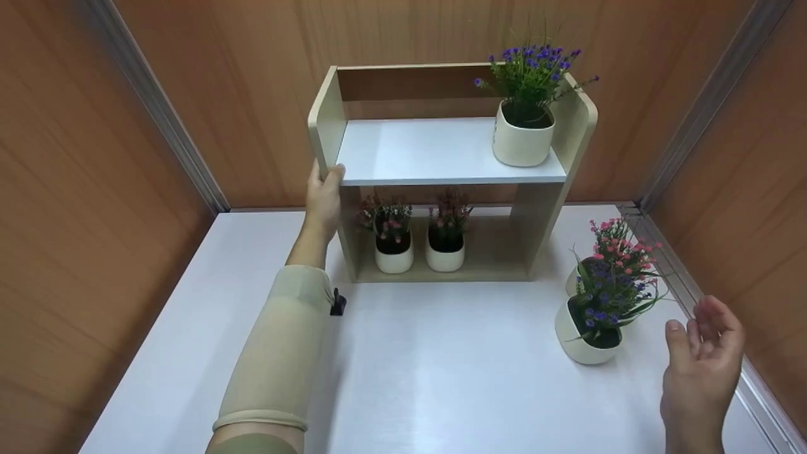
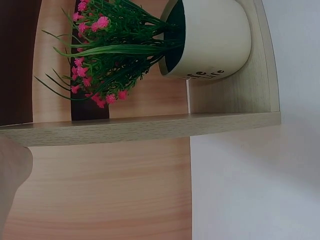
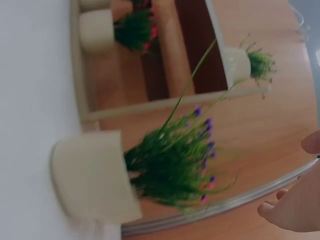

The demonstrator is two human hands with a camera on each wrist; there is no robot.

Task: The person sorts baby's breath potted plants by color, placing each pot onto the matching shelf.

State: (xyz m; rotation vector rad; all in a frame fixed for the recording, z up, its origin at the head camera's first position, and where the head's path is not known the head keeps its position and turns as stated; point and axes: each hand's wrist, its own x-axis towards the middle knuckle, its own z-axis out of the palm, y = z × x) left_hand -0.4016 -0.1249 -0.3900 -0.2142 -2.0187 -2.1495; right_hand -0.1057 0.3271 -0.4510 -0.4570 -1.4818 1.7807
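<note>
Gripping the shelf (image 1: 441,151) by its near side panel, the left hand (image 1: 323,200) is curling its thumb and fingers round the panel's front edge. Standing on the upper board, well to that hand's right, is a purple-flowered pot (image 1: 523,135). Sitting below it in the lower bay are two pink-flowered pots (image 1: 394,252) (image 1: 445,251). Hovering spread and empty over the table (image 1: 441,378), the right hand (image 1: 703,366) is facing a purple pot (image 1: 587,337) just to its left, with a pink one (image 1: 577,277) behind it.
</note>
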